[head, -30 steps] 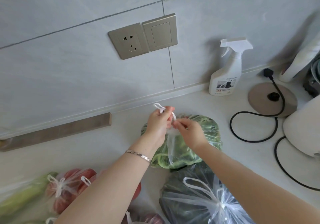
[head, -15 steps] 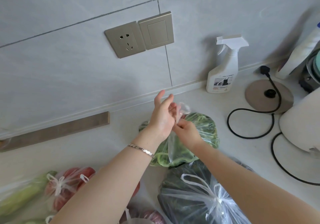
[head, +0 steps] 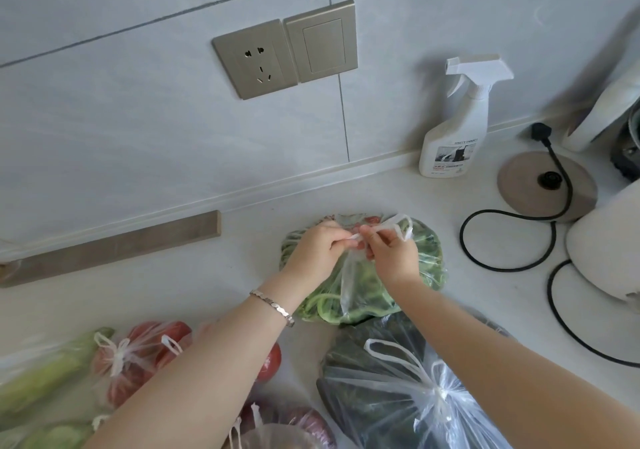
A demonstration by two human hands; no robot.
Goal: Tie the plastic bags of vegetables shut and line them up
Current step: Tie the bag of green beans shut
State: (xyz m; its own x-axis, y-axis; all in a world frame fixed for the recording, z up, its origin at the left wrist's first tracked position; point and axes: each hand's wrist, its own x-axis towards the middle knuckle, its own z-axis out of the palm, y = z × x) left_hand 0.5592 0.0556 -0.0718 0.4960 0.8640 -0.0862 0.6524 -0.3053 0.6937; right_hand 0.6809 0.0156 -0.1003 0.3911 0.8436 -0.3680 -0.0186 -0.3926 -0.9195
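Observation:
A clear plastic bag of green beans (head: 429, 258) lies on the white counter (head: 173, 292) in the middle. My left hand (head: 317, 251) and my right hand (head: 391, 254) meet above it, each pinching one of the bag's white handles (head: 398, 225), which cross between my fingers. Nearer to me lies a tied bag of dark leafy greens (head: 391, 389). A tied bag of tomatoes (head: 138, 355) sits at the lower left, beside a bag of pale green vegetables (head: 41, 379). A bag of purple vegetables (head: 294, 424) shows at the bottom edge.
A white spray bottle (head: 457, 129) stands against the tiled wall. To its right are a round kettle base (head: 519, 185) with a black cable (head: 491, 261), and a white appliance (head: 606, 247) at the right edge. A wall socket (head: 256, 58) and a wooden strip (head: 110, 247) are behind.
My hands came down from above the bag to just over it. The left hand, raised with fingers open half a second ago, now grips a handle, and the handles are drawn across each other.

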